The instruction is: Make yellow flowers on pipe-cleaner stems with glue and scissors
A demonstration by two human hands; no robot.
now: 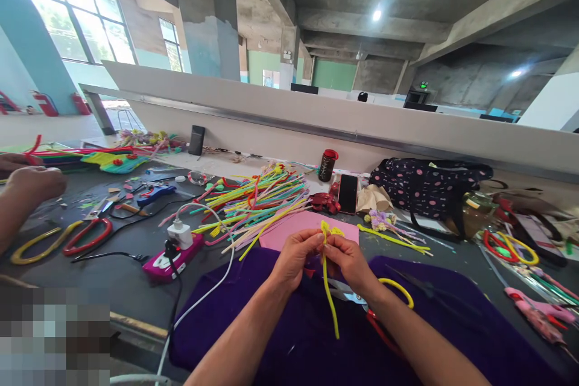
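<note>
Both my hands meet over a purple cloth (280, 338) at the table's near edge. My left hand (294, 256) and my right hand (348, 259) are closed in pinches on the looped top of a yellow pipe cleaner (329, 289). Its long stem hangs down between my wrists. A pink sheet (294, 224) lies just beyond my fingers. Behind it fans out a pile of many-coloured pipe cleaners (257, 199). Scissors with red and yellow handles (389, 295) lie under my right forearm.
Another person's hand (34, 184) rests at the far left, near scissors (85, 235) with a red handle. A pink power strip (169, 259) with a white charger (181, 232) lies left of me. A bottle (326, 164), a phone (347, 193) and a dotted bag (425, 184) stand behind.
</note>
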